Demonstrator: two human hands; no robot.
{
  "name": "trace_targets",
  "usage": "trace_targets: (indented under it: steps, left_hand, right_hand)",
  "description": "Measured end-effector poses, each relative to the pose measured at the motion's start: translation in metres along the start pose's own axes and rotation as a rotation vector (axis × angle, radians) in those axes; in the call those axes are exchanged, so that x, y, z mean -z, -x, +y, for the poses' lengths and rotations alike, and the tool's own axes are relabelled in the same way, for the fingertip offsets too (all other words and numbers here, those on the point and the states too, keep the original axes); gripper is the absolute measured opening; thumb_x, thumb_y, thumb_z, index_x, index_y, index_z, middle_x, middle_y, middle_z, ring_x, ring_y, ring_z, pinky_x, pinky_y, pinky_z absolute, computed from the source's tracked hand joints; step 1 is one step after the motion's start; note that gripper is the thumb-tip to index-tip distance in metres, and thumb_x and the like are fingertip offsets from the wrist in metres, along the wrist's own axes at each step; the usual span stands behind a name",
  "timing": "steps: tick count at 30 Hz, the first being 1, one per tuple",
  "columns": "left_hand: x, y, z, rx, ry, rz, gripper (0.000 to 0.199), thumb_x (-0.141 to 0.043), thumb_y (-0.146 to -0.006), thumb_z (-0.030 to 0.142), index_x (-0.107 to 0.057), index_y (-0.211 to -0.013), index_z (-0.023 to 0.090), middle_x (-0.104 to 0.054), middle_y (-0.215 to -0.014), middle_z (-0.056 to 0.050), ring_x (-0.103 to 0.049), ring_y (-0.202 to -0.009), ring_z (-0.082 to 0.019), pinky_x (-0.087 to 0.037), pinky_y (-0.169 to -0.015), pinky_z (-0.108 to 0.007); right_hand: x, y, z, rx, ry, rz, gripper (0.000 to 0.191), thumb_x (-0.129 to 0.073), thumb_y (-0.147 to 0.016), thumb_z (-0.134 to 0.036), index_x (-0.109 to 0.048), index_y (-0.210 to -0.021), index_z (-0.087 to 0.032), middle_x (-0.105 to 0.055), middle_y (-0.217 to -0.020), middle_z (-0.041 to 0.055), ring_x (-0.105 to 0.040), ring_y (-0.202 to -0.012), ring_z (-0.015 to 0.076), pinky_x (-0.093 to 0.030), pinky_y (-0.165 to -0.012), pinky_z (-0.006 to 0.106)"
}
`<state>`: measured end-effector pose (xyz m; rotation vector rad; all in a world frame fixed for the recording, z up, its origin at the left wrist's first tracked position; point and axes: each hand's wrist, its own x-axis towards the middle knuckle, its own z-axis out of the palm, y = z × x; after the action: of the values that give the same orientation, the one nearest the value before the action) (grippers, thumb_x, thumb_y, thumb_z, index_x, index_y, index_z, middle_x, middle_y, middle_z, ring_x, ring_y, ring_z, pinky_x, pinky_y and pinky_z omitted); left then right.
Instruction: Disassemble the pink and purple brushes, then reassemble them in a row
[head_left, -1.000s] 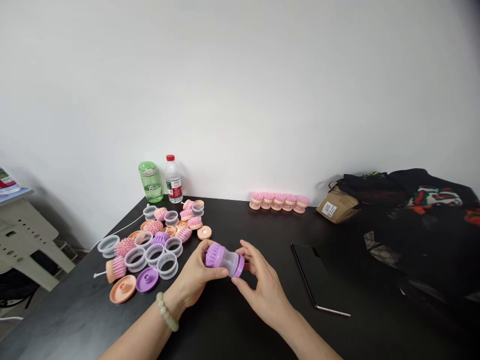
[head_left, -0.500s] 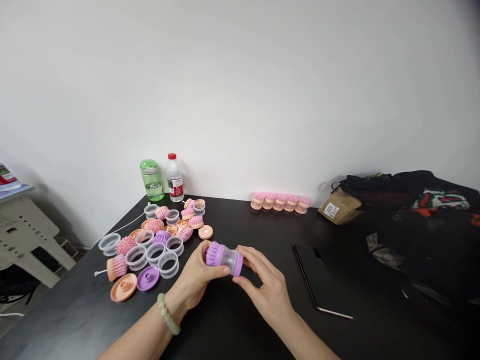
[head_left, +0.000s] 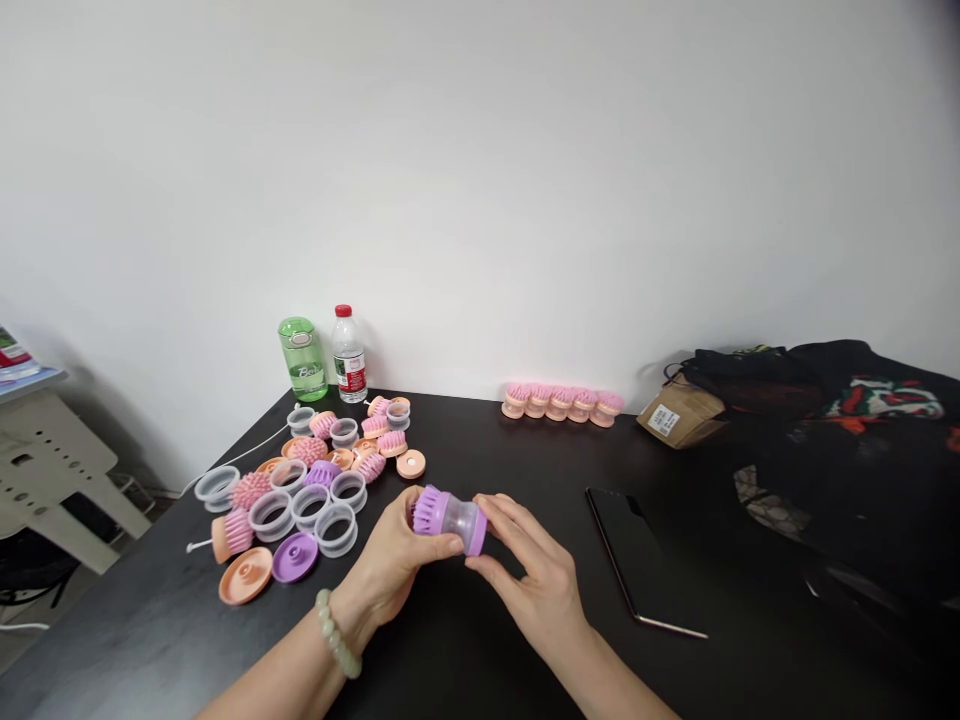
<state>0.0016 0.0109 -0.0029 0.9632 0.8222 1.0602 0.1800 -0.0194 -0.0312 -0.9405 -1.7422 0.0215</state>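
My left hand (head_left: pixel 394 565) and right hand (head_left: pixel 536 590) clench a lilac scrub brush (head_left: pixel 448 520) from either end above the counter (head_left: pixel 450 650), apparently sitting slightly more level than a second earlier.

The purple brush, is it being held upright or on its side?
On its side: the bristles point left, the clear body level between left hand and right hand.

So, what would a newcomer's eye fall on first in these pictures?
The left hand and right hand at the centre hold a purple brush with a clear body above the black table. Left of them lies a loose heap of pink, purple and peach brush parts and clear rings. Five pink-bristled brushes stand in a row by the wall.
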Motion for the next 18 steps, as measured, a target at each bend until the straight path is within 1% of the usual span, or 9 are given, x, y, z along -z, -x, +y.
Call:
trace_targets:
  steps: [3,6,10,12,14,16,17,18]
  left_hand:
    - [-0.0008,0.0009,-0.0002,0.009,-0.011,0.006,0.053,-0.096,-0.049,0.028,-0.060,-0.085,0.016,-0.063,-0.078,0.001,-0.056,-0.073,-0.014,-0.043,-0.071,-0.028]
    - [-0.0012,0.0016,-0.0003,0.007,-0.021,-0.006,0.052,-0.096,-0.049,0.027,-0.058,-0.084,0.016,-0.063,-0.077,0.002,-0.055,-0.071,-0.013,-0.042,-0.069,-0.026]
    - [-0.0017,0.0016,-0.0011,0.029,-0.007,-0.049,0.051,-0.094,-0.053,0.028,-0.056,-0.084,0.016,-0.062,-0.076,0.002,-0.054,-0.068,-0.011,-0.044,-0.067,-0.026]
    - [-0.0023,0.0017,-0.0015,0.050,0.004,-0.073,0.049,-0.092,-0.056,0.030,-0.055,-0.085,0.016,-0.062,-0.075,0.002,-0.054,-0.066,-0.011,-0.045,-0.067,-0.027]
    - [-0.0030,0.0023,-0.0015,0.063,0.005,-0.093,0.048,-0.091,-0.059,0.033,-0.054,-0.086,0.016,-0.061,-0.074,0.002,-0.053,-0.065,-0.011,-0.046,-0.066,-0.027]
    - [-0.0035,0.0036,-0.0011,0.048,-0.012,-0.101,0.049,-0.090,-0.059,0.033,-0.052,-0.085,0.016,-0.059,-0.074,0.003,-0.052,-0.065,-0.010,-0.044,-0.065,-0.025]
    - [-0.0035,0.0045,-0.0009,0.027,-0.035,-0.100,0.050,-0.091,-0.058,0.032,-0.052,-0.085,0.017,-0.058,-0.074,0.004,-0.051,-0.066,-0.010,-0.042,-0.064,-0.024]
    - [-0.0035,0.0054,-0.0006,-0.003,-0.072,-0.097,0.052,-0.092,-0.056,0.031,-0.051,-0.084,0.017,-0.057,-0.074,0.004,-0.050,-0.066,-0.010,-0.040,-0.062,-0.022]
  right_hand:
    - [0.0010,0.0006,-0.0018,0.019,0.030,0.004,0.054,-0.071,-0.089,-0.027,-0.055,-0.140,-0.032,-0.072,-0.117,0.0083,-0.069,-0.108,0.0310,-0.061,-0.091,0.049]
    - [0.0037,-0.0005,-0.0057,0.044,0.043,-0.019,0.056,-0.068,-0.090,-0.021,-0.052,-0.142,-0.031,-0.071,-0.121,0.0082,-0.068,-0.111,0.0311,-0.060,-0.094,0.049]
    - [0.0060,-0.0038,-0.0091,0.108,0.047,-0.052,0.057,-0.062,-0.092,-0.011,-0.049,-0.144,-0.031,-0.069,-0.125,0.0089,-0.067,-0.115,0.0295,-0.058,-0.097,0.050]
    - [0.0061,-0.0047,-0.0081,0.137,0.063,-0.055,0.056,-0.060,-0.093,-0.009,-0.049,-0.144,-0.028,-0.069,-0.125,0.0100,-0.066,-0.116,0.0289,-0.058,-0.097,0.050]
    - [0.0064,-0.0046,-0.0060,0.158,0.084,-0.045,0.051,-0.061,-0.093,-0.012,-0.052,-0.142,-0.024,-0.069,-0.123,0.0118,-0.066,-0.115,0.0297,-0.058,-0.096,0.050]
    - [0.0070,-0.0039,-0.0043,0.144,0.076,-0.026,0.046,-0.064,-0.093,-0.020,-0.055,-0.138,-0.021,-0.071,-0.118,0.0133,-0.069,-0.108,0.0306,-0.060,-0.092,0.049]
    - [0.0072,-0.0035,-0.0040,0.109,0.051,-0.024,0.043,-0.063,-0.093,-0.025,-0.057,-0.135,-0.020,-0.072,-0.113,0.0132,-0.071,-0.103,0.0301,-0.061,-0.087,0.046]
    - [0.0072,-0.0032,-0.0041,0.043,0.006,-0.032,0.039,-0.061,-0.094,-0.029,-0.058,-0.132,-0.020,-0.073,-0.107,0.0124,-0.073,-0.095,0.0287,-0.063,-0.082,0.043]
